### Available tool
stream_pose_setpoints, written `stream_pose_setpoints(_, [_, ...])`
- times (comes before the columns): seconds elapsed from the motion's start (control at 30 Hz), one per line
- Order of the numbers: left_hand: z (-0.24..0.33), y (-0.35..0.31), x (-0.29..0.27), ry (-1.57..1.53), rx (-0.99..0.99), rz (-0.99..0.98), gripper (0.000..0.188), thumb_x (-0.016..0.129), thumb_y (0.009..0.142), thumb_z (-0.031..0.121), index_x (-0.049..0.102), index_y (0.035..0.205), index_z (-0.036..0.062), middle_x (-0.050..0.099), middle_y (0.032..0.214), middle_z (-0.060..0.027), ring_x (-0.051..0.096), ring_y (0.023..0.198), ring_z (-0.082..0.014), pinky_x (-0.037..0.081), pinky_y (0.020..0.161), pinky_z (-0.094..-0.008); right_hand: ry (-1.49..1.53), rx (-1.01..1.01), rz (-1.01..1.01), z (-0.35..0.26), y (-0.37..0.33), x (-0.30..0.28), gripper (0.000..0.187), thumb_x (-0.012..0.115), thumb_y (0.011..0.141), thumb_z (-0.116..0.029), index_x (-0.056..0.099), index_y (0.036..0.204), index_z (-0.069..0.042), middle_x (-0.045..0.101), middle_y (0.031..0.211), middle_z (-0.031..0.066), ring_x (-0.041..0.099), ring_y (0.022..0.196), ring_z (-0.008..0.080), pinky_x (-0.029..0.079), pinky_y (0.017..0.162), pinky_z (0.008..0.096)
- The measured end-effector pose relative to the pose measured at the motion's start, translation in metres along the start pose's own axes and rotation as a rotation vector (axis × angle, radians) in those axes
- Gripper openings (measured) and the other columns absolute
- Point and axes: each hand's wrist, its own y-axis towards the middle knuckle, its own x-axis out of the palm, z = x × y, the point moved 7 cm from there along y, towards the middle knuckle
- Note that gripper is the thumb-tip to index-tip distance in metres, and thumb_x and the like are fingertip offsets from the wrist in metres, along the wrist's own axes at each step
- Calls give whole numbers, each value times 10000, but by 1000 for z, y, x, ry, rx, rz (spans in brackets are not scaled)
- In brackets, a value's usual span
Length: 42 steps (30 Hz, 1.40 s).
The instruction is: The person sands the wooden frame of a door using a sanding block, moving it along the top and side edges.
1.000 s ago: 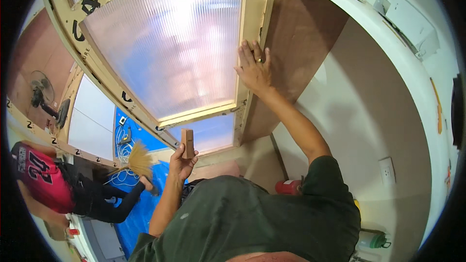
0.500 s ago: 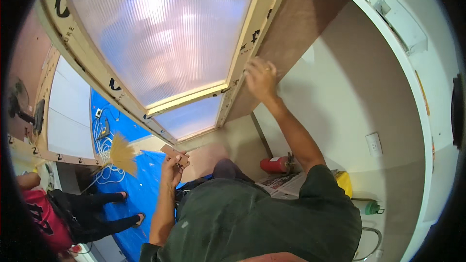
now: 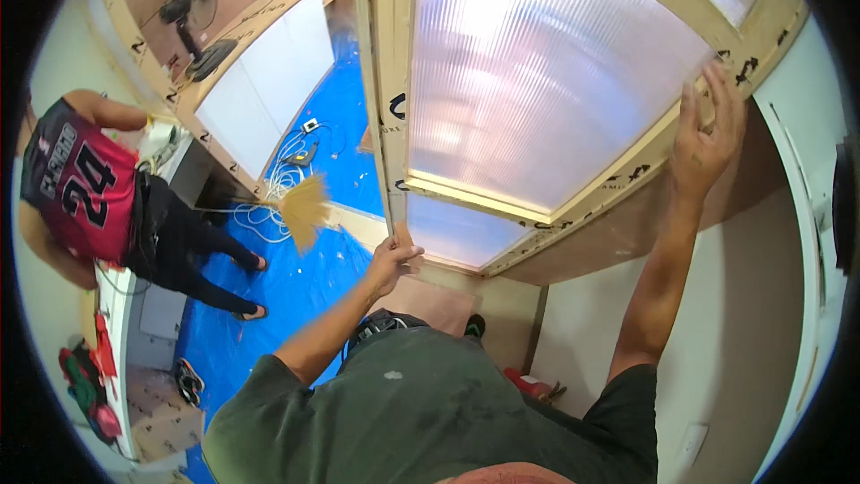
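A tall pale wooden frame (image 3: 609, 181) holding ribbed translucent panels (image 3: 546, 72) stands in front of me. My right hand (image 3: 708, 130) is raised at the frame's right side rail. Its fingers are stretched out over the wood, slightly blurred, and nothing shows in them. At the lower left of the frame, my left hand (image 3: 392, 264) is closed around a small flat brown piece (image 3: 404, 235), held upright against or just before the left rail. Whether that piece is wood or folded sandpaper I cannot tell.
To the left a person (image 3: 98, 179) in a red and black shirt stands at a counter. A straw broom (image 3: 305, 213), white cable (image 3: 291, 170) and blue sheeting (image 3: 269, 291) cover the floor there. A fan (image 3: 186, 22) stands farther back; a red extinguisher (image 3: 528, 384) is low on the right.
My view has swung left, so the frame sits farther right. My right hand has moved up along the right rail. The left hand has brought the brown piece up to the left rail.
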Motion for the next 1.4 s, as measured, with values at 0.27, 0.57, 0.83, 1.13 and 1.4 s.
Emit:
stream_pose_setpoints(0.27, [-17,-2,33,-67,165,166,422,731,962,176,509,1294,40,738,1162,-165,731,991,-270,577,758,-403,35,-355,12,-24,77,62,450,817,909,-167,711,1342,-107,651,1410,115,587,1323,303,434,1141,435])
stream_pose_setpoints(0.57, [-75,-22,52,-202,297,394,496,766,941,125,491,1333,-5,718,1121,-196,739,909,-312,618,728,-442,-4,-214,-2,-23,88,88,550,887,806,-288,700,1320,-226,642,1355,-3,532,1320,230,260,1216,510])
stream_pose_setpoints(0.83, [-32,-16,21,503,714,853,559,776,942,288,566,1342,-40,715,1112,-150,712,860,-231,583,747,-380,6,-214,37,-22,92,92,506,894,798,-332,754,1279,-265,676,1267,-41,590,1197,213,310,1118,489])
stream_pose_setpoints(1.13, [184,4,95,353,1433,887,588,858,850,112,588,1351,-37,624,1215,-202,617,1118,-332,509,964,-422,38,-497,136,-17,88,89,182,863,826,-213,821,1002,-201,737,1331,33,652,1252,249,422,1067,434])
stream_pose_setpoints(1.4, [231,13,131,367,1450,845,551,844,875,99,576,1342,-15,625,1162,-126,628,1092,-244,543,939,-379,137,-467,125,-6,79,68,158,853,809,-119,796,927,-208,679,1384,15,490,1424,299,317,1162,458])
